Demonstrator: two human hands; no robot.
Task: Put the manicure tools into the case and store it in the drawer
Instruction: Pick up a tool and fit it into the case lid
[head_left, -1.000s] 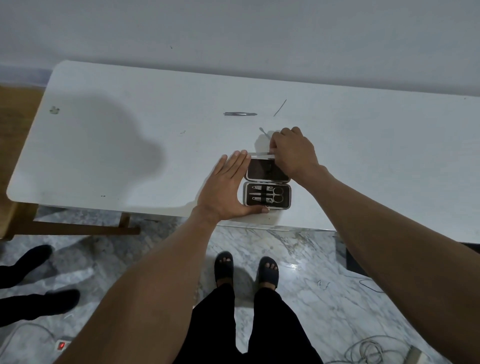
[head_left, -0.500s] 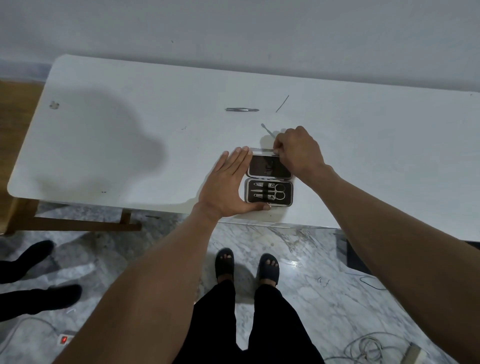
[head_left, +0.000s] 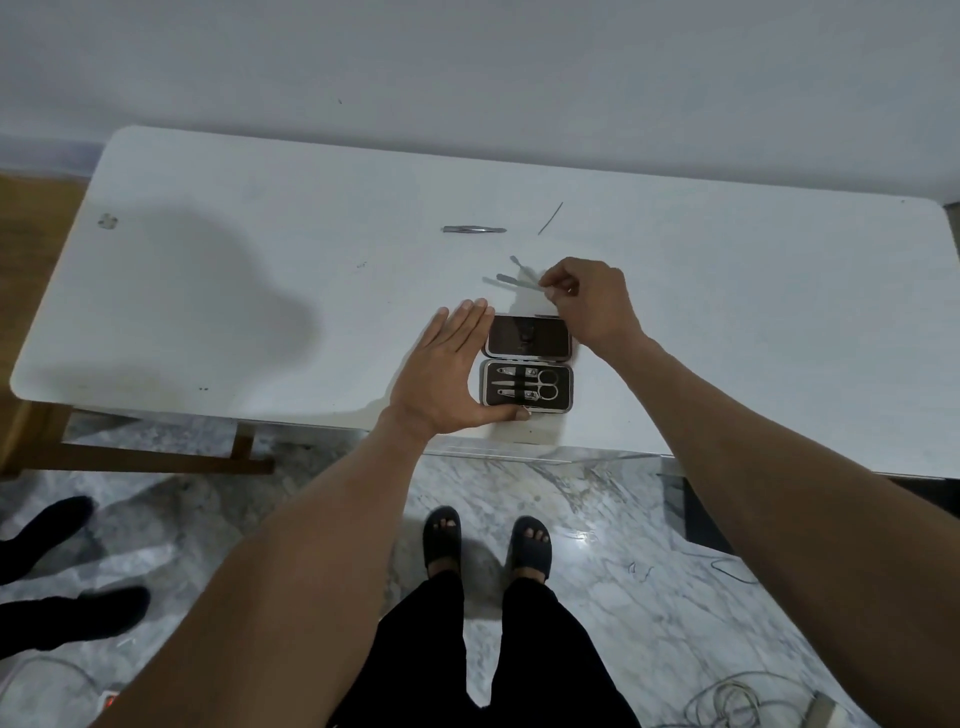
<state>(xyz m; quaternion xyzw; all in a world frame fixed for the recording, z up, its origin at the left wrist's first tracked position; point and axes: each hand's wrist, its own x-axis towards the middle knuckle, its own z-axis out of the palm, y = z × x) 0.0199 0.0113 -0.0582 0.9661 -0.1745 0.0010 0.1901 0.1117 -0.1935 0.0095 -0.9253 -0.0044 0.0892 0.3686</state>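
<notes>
- My right hand (head_left: 589, 299) has lifted off the case (head_left: 527, 366) lid — now pinches a thin tool (head_left: 517, 280) just beyond it.
- Left hand (head_left: 449, 376), flat and open, braces the case at the table (head_left: 260, 291) edge — this tool goes in next.

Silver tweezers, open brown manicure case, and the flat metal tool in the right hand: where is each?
Silver tweezers (head_left: 474, 229), head view, mid-shaft.
Open brown manicure case (head_left: 528, 411), head view, near rim.
Flat metal tool (head_left: 517, 280), head view, blade.

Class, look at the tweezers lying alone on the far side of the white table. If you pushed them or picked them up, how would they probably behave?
The tweezers look thin, flat and metallic, so they would probably slide across the smooth table rather than roll. Being slim, they are likely light and stiff, and lying flat may make them fiddly to pinch up.
</notes>
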